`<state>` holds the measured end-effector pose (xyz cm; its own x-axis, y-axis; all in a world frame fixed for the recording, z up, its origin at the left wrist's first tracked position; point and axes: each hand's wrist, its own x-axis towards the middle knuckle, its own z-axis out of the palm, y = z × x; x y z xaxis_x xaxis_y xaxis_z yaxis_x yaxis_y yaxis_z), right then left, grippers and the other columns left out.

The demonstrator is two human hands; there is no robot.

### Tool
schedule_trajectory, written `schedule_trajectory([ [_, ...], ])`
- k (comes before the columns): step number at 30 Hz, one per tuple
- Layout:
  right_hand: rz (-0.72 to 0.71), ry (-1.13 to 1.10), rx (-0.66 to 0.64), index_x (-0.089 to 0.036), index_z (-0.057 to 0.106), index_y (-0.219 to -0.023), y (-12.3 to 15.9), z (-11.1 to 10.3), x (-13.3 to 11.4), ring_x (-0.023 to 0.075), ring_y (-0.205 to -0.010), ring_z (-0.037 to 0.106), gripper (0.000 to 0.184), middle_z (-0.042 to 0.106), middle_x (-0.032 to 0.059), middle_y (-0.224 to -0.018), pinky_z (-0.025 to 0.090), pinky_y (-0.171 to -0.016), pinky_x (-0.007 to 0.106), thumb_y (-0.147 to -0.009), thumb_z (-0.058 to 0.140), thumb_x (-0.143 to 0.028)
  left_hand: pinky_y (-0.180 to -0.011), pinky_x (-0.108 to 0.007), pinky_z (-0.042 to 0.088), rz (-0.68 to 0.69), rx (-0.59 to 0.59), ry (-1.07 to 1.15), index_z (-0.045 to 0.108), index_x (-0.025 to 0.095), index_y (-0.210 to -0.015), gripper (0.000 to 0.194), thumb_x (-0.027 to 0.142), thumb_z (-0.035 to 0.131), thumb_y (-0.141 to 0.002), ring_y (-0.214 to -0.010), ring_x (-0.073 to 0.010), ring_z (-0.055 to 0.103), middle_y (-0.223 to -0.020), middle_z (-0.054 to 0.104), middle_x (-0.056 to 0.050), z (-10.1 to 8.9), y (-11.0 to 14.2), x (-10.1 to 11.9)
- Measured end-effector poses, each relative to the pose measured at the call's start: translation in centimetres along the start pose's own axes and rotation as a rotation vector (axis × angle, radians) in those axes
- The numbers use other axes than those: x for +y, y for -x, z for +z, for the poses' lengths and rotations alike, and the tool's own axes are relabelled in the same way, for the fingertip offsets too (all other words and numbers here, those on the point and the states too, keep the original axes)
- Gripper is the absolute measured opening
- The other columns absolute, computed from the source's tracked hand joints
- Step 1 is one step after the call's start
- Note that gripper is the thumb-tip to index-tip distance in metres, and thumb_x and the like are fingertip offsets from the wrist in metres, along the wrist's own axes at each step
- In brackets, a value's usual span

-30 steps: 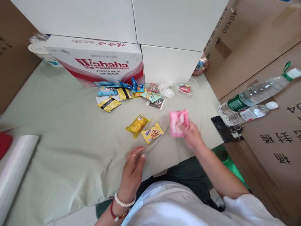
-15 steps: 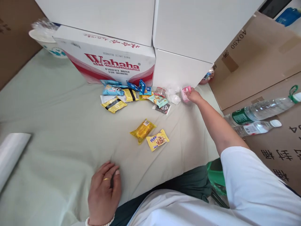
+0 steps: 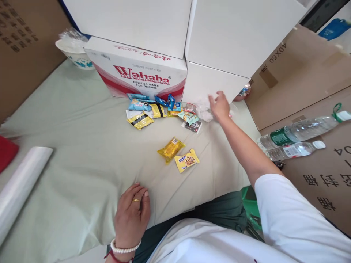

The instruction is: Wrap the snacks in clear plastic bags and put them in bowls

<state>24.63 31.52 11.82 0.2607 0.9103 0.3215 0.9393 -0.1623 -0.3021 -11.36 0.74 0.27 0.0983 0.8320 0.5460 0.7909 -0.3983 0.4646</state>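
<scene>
My right hand point(image 3: 220, 106) reaches to the far side of the cloth-covered surface, in front of the white boxes. Its fingers are spread, with nothing visibly held. Beside it lies crumpled clear plastic point(image 3: 204, 110); a bit of pink shows at the wrist's far side, mostly hidden. Left of that runs a row of packaged snacks, with a light blue packet point(image 3: 139, 105), a yellow-and-black packet point(image 3: 140, 120) and a green packet point(image 3: 188, 117). My left hand point(image 3: 132, 213) rests open on the near edge. Closer to me lie a golden wrapped snack point(image 3: 171, 149) and a yellow cookie packet point(image 3: 187, 160).
A Wahaba-style red-and-white water carton point(image 3: 142, 78) backs the snacks. A paper tub point(image 3: 79, 54) stands at the back left and a white roll point(image 3: 24, 186) lies at left. Two bottles, one a large green-labelled bottle point(image 3: 301, 131), are by cardboard at right.
My right hand has let go of the pink packet and lifted with its fingers spread. My left hand still rests on the cloth. The view has shifted slightly left.
</scene>
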Motion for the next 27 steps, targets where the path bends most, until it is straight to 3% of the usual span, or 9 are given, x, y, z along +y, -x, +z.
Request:
schedule_trajectory([
  [3,-0.049,0.052,-0.169,-0.018,0.062,-0.123,1.6,1.6,-2.4,0.0309,-0.106,0.062,0.028,0.065,0.0152,-0.117,0.048,-0.091,0.042,-0.100,0.050,-0.030,-0.097,-0.045,0.054,-0.005,0.005,0.006,0.066,0.017,-0.102,0.011,0.012,0.061,-0.093,-0.109,-0.0287,0.067,-0.101,0.070,-0.012,0.2,0.2,-0.2],
  [6,-0.146,-0.066,-0.140,-0.018,0.066,-0.105,5.3,1.1,-3.1,0.0285,-0.104,0.062,0.026,0.066,0.0144,-0.112,0.047,-0.090,0.039,-0.100,0.041,-0.018,-0.097,-0.044,0.054,-0.038,0.071,0.032,0.068,0.019,-0.100,0.011,0.013,0.062,-0.092,-0.109,-0.0270,0.067,-0.101,0.070,-0.011,-0.1,0.5,-0.2],
  [9,-0.215,-0.436,-0.041,-0.020,0.064,-0.101,10.7,-1.3,-1.4,0.0241,-0.100,0.060,0.018,0.066,0.0097,-0.105,0.047,-0.090,0.035,-0.099,0.047,-0.025,-0.099,-0.044,0.054,-0.130,0.130,0.090,0.068,0.020,-0.104,0.014,0.015,0.062,-0.093,-0.108,-0.0254,0.067,-0.105,0.070,-0.010,-0.7,0.9,0.3],
  [12,-0.092,-0.889,-0.156,-0.023,0.064,-0.098,16.8,-3.8,1.7,0.0195,-0.088,0.059,0.017,0.064,0.0032,-0.094,0.047,-0.081,0.031,-0.097,0.058,-0.039,-0.091,-0.042,0.058,-0.280,0.128,0.273,0.067,0.023,-0.114,0.020,0.022,0.062,-0.095,-0.108,-0.0239,0.067,-0.113,0.067,-0.010,-1.1,0.8,2.5],
  [17,0.034,-1.251,-0.637,-0.021,0.067,-0.095,25.5,-6.4,3.4,0.0152,-0.080,0.059,0.034,0.065,0.0010,-0.087,0.048,-0.077,0.028,-0.090,0.072,-0.054,-0.080,-0.038,0.064,-0.511,-0.216,0.941,0.047,0.030,-0.147,0.061,0.044,0.069,-0.091,-0.132,-0.0309,0.059,-0.152,0.047,-0.014,1.2,-2.2,9.2],
  [19,-0.073,-1.236,-0.799,-0.019,0.070,-0.097,27.2,-7.2,2.8,0.0149,-0.082,0.061,0.036,0.066,0.0026,-0.090,0.049,-0.078,0.028,-0.094,0.068,-0.055,-0.082,-0.038,0.063,-0.561,-0.398,1.050,0.054,0.026,-0.140,0.061,0.049,0.073,-0.086,-0.120,-0.0296,0.066,-0.141,0.060,-0.015,2.6,-3.6,11.3],
  [21,-0.256,-1.158,-0.945,-0.019,0.073,-0.102,26.8,-8.1,2.7,0.0160,-0.087,0.064,0.037,0.069,0.0047,-0.097,0.051,-0.080,0.029,-0.095,0.066,-0.054,-0.078,-0.035,0.061,-0.596,-0.503,0.991,0.067,0.021,-0.117,0.044,0.052,0.072,-0.086,-0.095,-0.0235,0.071,-0.111,0.073,-0.011,3.5,-4.3,12.1],
  [23,-0.342,-1.037,-0.938,-0.020,0.075,-0.110,23.7,-8.8,3.7,0.0184,-0.094,0.067,0.039,0.072,0.0063,-0.104,0.052,-0.084,0.030,-0.095,0.065,-0.054,-0.072,-0.031,0.058,-0.617,-0.468,0.847,0.070,0.020,-0.099,0.038,0.056,0.067,-0.088,-0.080,-0.0194,0.068,-0.092,0.073,-0.007,3.7,-4.4,11.5],
  [27,-0.027,-0.630,-0.291,-0.023,0.070,-0.124,11.4,-8.1,8.3,0.0246,-0.107,0.065,0.045,0.072,0.0099,-0.119,0.052,-0.096,0.040,-0.099,0.053,-0.056,-0.068,-0.027,0.055,-0.623,-0.277,0.596,0.071,0.021,-0.095,0.040,0.059,0.064,-0.088,-0.078,-0.0183,0.067,-0.091,0.073,-0.005,2.0,-2.4,7.8],
])
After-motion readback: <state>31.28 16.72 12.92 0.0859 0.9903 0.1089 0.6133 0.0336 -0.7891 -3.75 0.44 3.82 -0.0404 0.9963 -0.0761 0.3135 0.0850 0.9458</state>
